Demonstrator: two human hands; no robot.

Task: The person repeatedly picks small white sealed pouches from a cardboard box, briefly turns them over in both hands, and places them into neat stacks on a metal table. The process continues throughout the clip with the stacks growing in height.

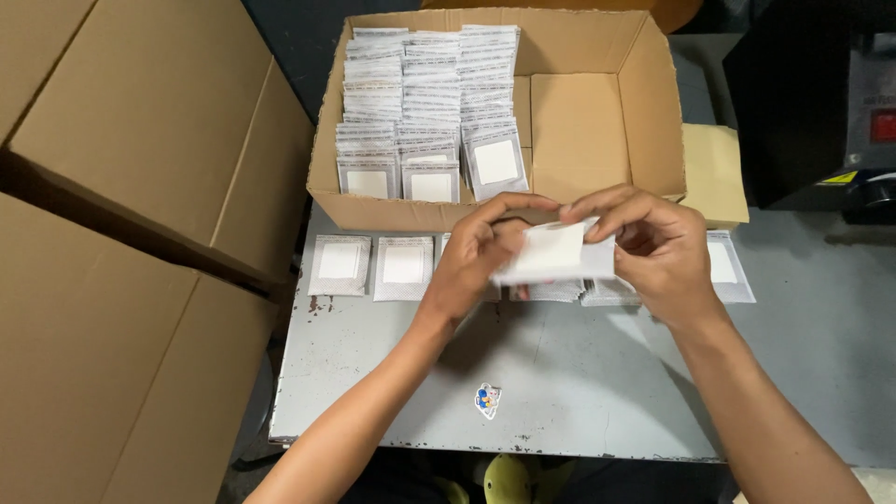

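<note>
White and slightly blurred, a small flat packet (557, 254) is pinched between both hands above the grey table (579, 383), just in front of the cardboard box (597, 131). The fingers (509, 207) of the left hand (476, 257) curl closed over the packet's left end, thumb beneath, while the right hand (658, 247) grips its right end with fingertips narrowed on the upper edge. Under the hands, a row of similar silvery packets (403, 266) lies flat on the table along the box's front wall, two plainly visible to the left, more partly hidden beneath the hands, and one (726, 266) showing past the right wrist. Inside the box, three tight rows of the same packets (429, 103) stand overlapping in the left half; the right half shows bare cardboard floor. A small colourful sticker (486, 399) sits on the table near its front edge, between the forearms. Large brown cartons (121, 233) fill the left side, and a dark machine (821, 103) stands at the upper right.
</note>
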